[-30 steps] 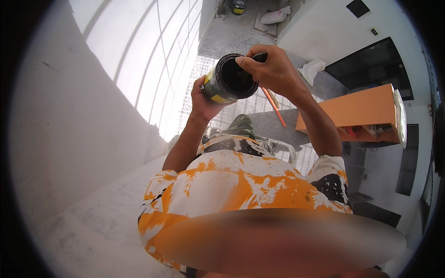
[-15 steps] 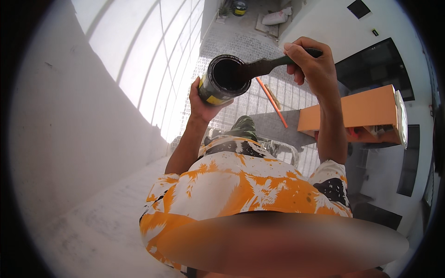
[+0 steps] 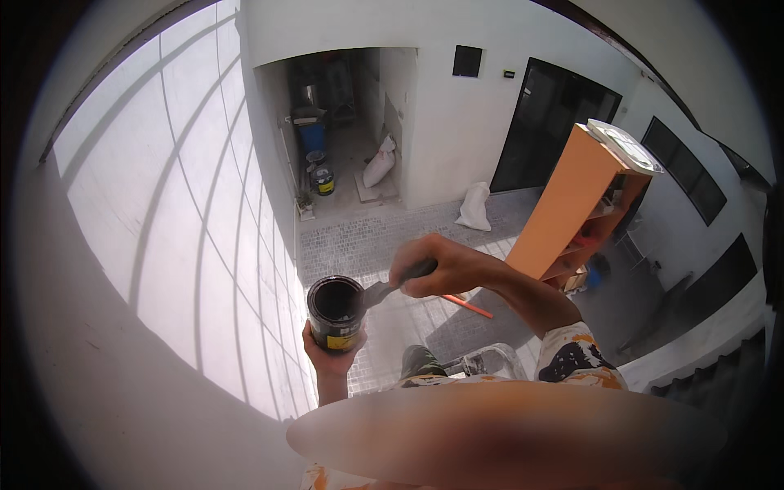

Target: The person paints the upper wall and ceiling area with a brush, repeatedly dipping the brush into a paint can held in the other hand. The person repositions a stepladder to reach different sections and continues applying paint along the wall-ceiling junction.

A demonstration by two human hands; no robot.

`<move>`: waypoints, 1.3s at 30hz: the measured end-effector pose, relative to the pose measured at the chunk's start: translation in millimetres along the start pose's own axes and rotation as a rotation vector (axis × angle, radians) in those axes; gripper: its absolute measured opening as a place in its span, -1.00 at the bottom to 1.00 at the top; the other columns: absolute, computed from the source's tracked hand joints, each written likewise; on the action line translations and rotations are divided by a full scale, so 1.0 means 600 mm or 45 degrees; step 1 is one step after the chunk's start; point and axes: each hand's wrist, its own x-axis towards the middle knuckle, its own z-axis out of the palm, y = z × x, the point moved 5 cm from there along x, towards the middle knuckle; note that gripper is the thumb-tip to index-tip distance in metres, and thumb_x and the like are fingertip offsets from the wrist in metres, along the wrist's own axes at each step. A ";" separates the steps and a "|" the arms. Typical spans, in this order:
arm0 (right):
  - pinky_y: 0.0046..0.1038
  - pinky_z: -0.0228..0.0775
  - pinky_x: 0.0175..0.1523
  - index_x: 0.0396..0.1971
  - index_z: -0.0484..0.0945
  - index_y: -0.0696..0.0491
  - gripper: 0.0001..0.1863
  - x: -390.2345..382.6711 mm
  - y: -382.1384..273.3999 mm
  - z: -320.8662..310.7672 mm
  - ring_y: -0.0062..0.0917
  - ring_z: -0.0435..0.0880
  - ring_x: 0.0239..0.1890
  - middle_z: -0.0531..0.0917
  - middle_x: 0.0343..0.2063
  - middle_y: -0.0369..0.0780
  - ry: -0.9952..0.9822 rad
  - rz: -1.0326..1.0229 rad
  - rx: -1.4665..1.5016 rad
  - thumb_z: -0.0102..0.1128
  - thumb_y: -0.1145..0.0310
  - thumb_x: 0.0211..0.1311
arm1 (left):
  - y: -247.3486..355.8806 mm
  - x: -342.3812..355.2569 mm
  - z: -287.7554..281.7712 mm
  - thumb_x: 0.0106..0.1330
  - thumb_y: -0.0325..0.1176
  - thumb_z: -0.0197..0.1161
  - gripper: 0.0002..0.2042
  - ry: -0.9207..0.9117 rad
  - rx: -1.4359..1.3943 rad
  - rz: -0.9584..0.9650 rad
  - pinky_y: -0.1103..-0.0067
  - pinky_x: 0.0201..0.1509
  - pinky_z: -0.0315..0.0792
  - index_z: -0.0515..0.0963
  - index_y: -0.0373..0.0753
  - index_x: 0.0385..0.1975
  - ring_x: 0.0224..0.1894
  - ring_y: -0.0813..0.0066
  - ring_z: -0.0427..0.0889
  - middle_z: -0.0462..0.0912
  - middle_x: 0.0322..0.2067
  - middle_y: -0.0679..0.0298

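My left hand (image 3: pixel 328 358) is wrapped round a paint can (image 3: pixel 333 325), holding it up from below. The can is dark with a yellow patch on its label, and its mouth shows a dark inside. In my right hand (image 3: pixel 431 263) a dark-handled paintbrush (image 3: pixel 380 292) is gripped, its handle end sticking out past the fingers. The brush slants down to the can's right rim. Its bristles are hidden at or inside the can, and I cannot tell how deep they go.
A white wall (image 3: pixel 188 212) with barred shadows rises at left. An orange shelf unit (image 3: pixel 555 204) stands at right. Far below lie an orange bar (image 3: pixel 467 305), a white sack (image 3: pixel 474 206) and another sack (image 3: pixel 379 163). Near me is a metal ladder top (image 3: pixel 494 359).
The view has tilted up, showing more of the courtyard. My right hand has come closer to the can and lower, with the brush now against the can's right rim.
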 end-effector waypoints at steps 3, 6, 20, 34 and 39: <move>-0.38 0.54 -0.04 -0.22 0.74 0.13 -0.73 -0.025 -0.002 -0.022 -0.46 0.68 -0.21 0.72 -0.27 -0.20 0.057 0.005 0.068 0.31 0.44 0.02 | 0.004 0.010 -0.016 0.31 0.24 0.05 -0.35 0.053 0.051 0.037 0.00 0.20 0.40 0.43 0.01 0.31 0.29 -0.06 0.40 0.47 0.28 0.07; -0.39 0.51 0.03 -0.23 0.75 0.11 -0.72 -0.032 -0.015 -0.011 -0.43 0.66 -0.14 0.67 -0.22 -0.20 0.102 -0.159 0.078 0.31 0.51 -0.02 | -0.003 0.022 -0.015 0.31 0.24 0.04 -0.34 -0.014 0.068 0.022 -0.02 0.24 0.38 0.43 0.00 0.32 0.29 -0.08 0.40 0.46 0.28 0.07; -0.32 0.45 0.00 -0.23 0.77 0.04 -0.68 -0.060 -0.028 0.036 -0.34 0.60 -0.06 0.56 -0.14 -0.20 -0.183 -0.386 -0.371 0.27 0.75 0.09 | -0.007 0.050 -0.017 0.32 0.25 -0.05 -0.23 -0.048 0.105 -0.082 0.08 0.16 0.51 0.34 -0.24 0.37 0.15 -0.13 0.50 0.45 0.21 -0.16; -0.39 0.75 -0.29 -0.19 0.65 0.27 -0.79 -0.114 0.087 -0.002 -0.44 0.76 -0.50 0.71 -0.40 -0.09 0.646 0.091 0.842 0.38 0.47 0.25 | -0.015 0.041 0.011 0.33 0.22 -0.06 -0.26 -0.049 0.001 -0.017 0.07 0.19 0.49 0.38 -0.24 0.35 0.16 -0.18 0.51 0.49 0.19 -0.11; -0.25 0.77 -0.22 -0.27 0.65 0.17 -0.79 -0.118 0.126 0.025 -0.43 0.74 -0.56 0.73 -0.47 -0.12 0.804 0.096 1.414 0.34 0.31 0.34 | -0.023 0.051 0.018 0.35 0.23 -0.12 -0.24 0.005 0.002 0.037 0.06 0.19 0.49 0.37 -0.27 0.35 0.15 -0.18 0.51 0.49 0.18 -0.13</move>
